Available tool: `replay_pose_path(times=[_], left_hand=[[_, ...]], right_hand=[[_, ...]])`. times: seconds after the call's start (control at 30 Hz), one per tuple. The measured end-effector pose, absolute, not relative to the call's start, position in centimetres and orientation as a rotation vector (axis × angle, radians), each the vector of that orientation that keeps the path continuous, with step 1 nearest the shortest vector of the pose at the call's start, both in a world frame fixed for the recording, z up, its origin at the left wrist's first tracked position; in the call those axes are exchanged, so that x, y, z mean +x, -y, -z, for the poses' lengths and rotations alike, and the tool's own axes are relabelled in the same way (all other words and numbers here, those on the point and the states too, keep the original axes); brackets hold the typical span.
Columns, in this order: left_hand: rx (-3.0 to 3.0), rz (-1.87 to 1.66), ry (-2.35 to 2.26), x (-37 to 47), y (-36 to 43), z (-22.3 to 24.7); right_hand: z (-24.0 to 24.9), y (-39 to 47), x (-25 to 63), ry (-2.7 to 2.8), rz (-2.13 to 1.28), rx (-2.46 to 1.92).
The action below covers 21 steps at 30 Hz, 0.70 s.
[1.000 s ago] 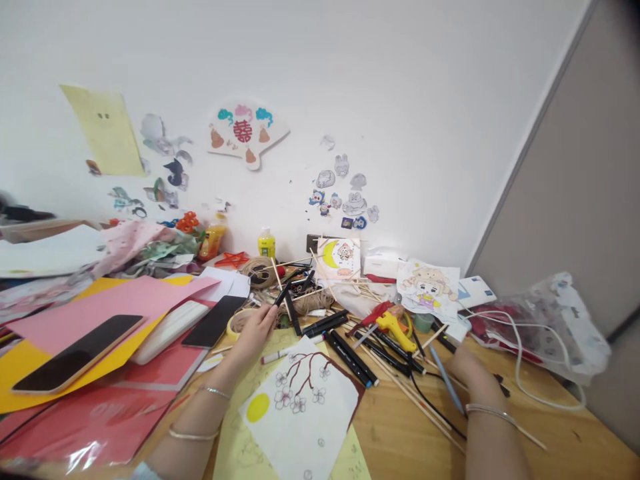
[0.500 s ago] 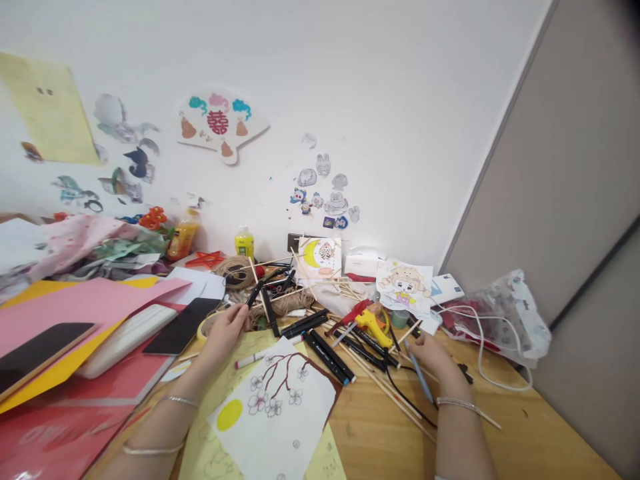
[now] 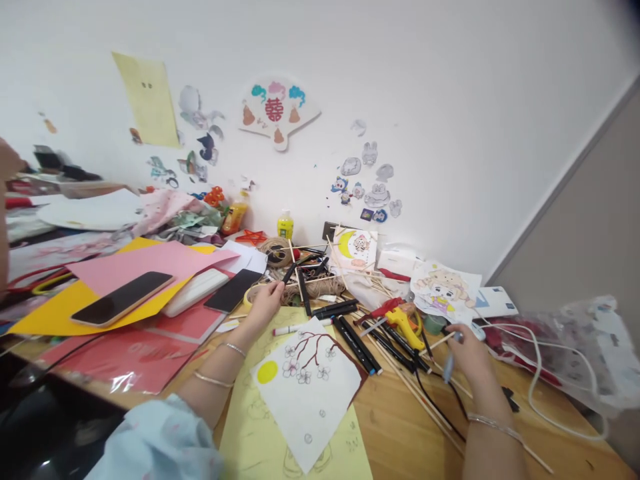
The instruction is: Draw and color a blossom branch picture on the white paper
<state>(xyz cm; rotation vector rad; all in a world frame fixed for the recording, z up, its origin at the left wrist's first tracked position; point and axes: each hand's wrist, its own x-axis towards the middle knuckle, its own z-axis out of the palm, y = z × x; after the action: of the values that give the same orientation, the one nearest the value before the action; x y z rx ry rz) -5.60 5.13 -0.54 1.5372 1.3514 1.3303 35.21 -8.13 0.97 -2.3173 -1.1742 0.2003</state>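
Note:
My left hand (image 3: 267, 303) pinches a black marker (image 3: 289, 274) at the pile of pens and twine. Over the right side of the table, my right hand (image 3: 467, 343) has its fingers closed around a blue-grey pen-like item (image 3: 449, 365), beside the yellow-handled glue gun (image 3: 404, 325). Between my arms lies a white sheet (image 3: 313, 393) with a drawn blossom branch and a yellow circle, on top of yellow paper (image 3: 245, 427). Black markers (image 3: 356, 343) and a red-capped white marker (image 3: 300, 327) rest just above the sheet.
Phones (image 3: 123, 298), coloured papers (image 3: 150, 263) and a red folder (image 3: 125, 360) cover the left side. Twine (image 3: 277, 252), bottles (image 3: 285, 225) and cartoon drawings (image 3: 445, 290) stand or lie near the wall. A white cable (image 3: 537, 373) and plastic bag (image 3: 590, 347) are at the right.
The view has turned left, so the table contents appear farther right. My left hand still holds the black marker; my right hand and the blue-grey item have shifted slightly.

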Motion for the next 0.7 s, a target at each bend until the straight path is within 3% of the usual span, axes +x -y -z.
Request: replay_pose_path(times=[0.17, 0.27, 0.47, 0.57, 0.7], left_hand=[[1.816, -1.165, -1.212, -5.3, -4.0, -0.2], [2.03, -1.004, -1.159, -5.0, -3.0, -0.6], [2.591, -0.422, -1.33, -4.5, -1.6, -0.5], [2.676, -0.376, -1.346, -4.4, -1.4, -0.2], [2.685, -0.387, -1.367, -4.6, -1.3, -0.2]], right_hand=[[-3.1, 8.1, 30.2, 0.862, -0.422, -1.258], [-3.0, 8.0, 25.5, 0.905, -0.552, -0.974], [0.7, 9.4, 17.1, 1.315, -0.89, -1.036], [2.8, 10.5, 14.9, 1.383, -1.075, -1.018], [4.0, 11.3, 14.0, 1.554, -0.993, -1.168]])
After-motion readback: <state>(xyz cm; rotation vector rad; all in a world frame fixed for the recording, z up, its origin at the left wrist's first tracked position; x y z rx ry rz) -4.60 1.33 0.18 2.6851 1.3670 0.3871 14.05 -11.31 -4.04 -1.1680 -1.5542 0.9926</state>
